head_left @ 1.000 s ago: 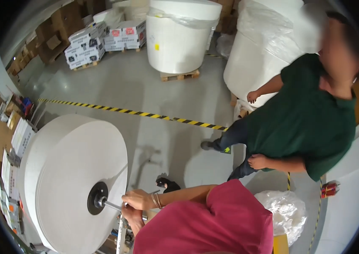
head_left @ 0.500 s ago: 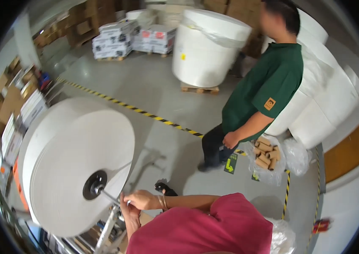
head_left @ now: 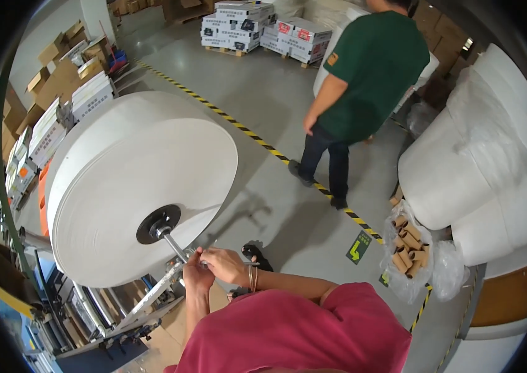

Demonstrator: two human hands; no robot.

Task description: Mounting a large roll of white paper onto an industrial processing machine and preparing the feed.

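Note:
A large white paper roll (head_left: 151,168) hangs on a metal shaft (head_left: 176,245) that passes through a black hub (head_left: 158,224) at its centre. At the shaft's near end, my left hand (head_left: 197,273) is closed, its fingers pinched beside my right hand. My right hand (head_left: 226,265), with bands at the wrist, is curled closed right against it. A thin metal rod (head_left: 250,263) shows beside the right hand's wrist. What the fingers hold is mostly hidden by the hands.
Below the roll is a machine frame with a white arm (head_left: 151,295) and metal rollers (head_left: 89,309). A person in a green shirt (head_left: 378,74) walks beyond a yellow-black floor line (head_left: 238,127). Cardboard tubes (head_left: 410,248) lie in plastic; wrapped white rolls (head_left: 469,155) stand at right.
My view has shifted, so the roll and hands sit further right in it. The person in green has walked further away and turned their back. My hands stay together at the shaft end.

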